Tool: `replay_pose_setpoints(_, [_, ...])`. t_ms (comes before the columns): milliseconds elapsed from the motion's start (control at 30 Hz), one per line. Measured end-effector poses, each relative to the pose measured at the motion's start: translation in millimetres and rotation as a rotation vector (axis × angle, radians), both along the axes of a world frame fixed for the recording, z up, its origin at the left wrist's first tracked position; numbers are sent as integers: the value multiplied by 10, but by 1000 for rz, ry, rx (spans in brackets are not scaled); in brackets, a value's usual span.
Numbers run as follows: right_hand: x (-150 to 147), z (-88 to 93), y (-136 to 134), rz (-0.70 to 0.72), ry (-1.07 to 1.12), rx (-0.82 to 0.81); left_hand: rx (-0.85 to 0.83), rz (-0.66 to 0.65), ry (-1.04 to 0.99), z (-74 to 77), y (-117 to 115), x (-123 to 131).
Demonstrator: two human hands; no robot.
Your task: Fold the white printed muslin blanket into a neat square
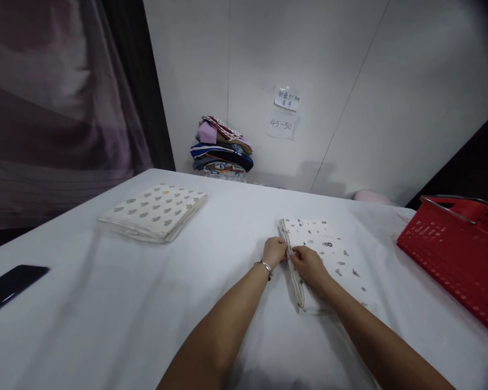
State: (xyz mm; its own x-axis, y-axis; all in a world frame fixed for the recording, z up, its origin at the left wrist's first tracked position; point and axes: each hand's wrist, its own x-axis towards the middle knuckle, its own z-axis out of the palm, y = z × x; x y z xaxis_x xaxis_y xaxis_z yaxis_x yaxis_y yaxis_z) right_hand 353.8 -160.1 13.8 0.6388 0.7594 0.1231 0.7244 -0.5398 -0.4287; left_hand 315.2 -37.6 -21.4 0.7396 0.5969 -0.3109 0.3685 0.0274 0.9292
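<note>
A folded white cloth (341, 260) with small grey printed figures lies on the white-covered table, its layered edge facing left. My left hand (275, 251), with a bracelet at the wrist, has its fingers closed on that left edge. Right beside it, my right hand (309, 266) pinches the same edge from on top of the cloth, thumb and fingers together. Some fingertips of both hands are hidden against the layers. Further left rests another folded cloth (156, 212), white with grey leaf-like prints, apart from both hands.
A red plastic basket (455, 254) with metal handles stands at the right edge. At the far left lies a dark phone-like slab (12, 287). Behind the white table (211, 281) is a stack of folded fabrics (223, 149) by the wall, which bears paper notes (282, 125).
</note>
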Motion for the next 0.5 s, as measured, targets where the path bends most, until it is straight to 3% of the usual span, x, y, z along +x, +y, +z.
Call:
replay_pose_setpoints(300, [-76,-110,-44,18,-71,9,176,83,-2,52,164,204])
replay_pose_setpoints(500, [-189,-68,-78,38,-30,5,395,80,79,76,245,375])
